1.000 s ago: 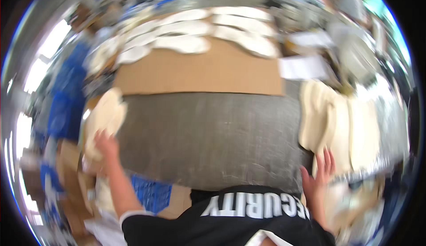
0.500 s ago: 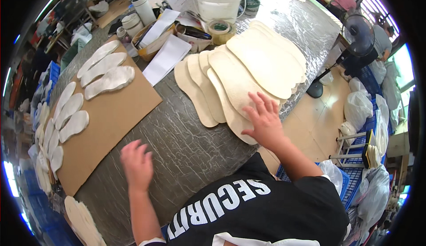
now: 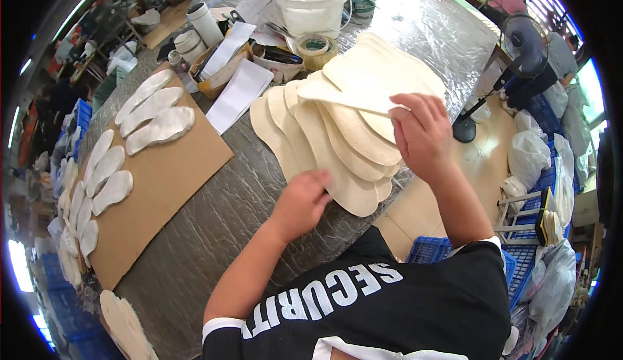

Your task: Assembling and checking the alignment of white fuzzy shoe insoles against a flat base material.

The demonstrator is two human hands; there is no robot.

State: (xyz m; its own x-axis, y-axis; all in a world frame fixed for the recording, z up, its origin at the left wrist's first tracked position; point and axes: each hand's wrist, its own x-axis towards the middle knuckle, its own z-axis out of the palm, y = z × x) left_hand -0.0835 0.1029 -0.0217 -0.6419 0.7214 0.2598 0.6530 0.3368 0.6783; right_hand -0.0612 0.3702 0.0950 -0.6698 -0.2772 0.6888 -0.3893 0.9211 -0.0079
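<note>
- Lifting a cream sole, the right hand pinches its edge.
- Left hand, fingers curled, presses the fanned soles beneath it on the tabletop.

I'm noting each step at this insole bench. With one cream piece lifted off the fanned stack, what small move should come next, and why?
Probably carry the lifted insole piece leftward toward the cardboard sheet. The right hand pinches its edge clear of the fanned stack, the left hand presses the stack flat, and other pieces already lie in rows on the cardboard.
</note>
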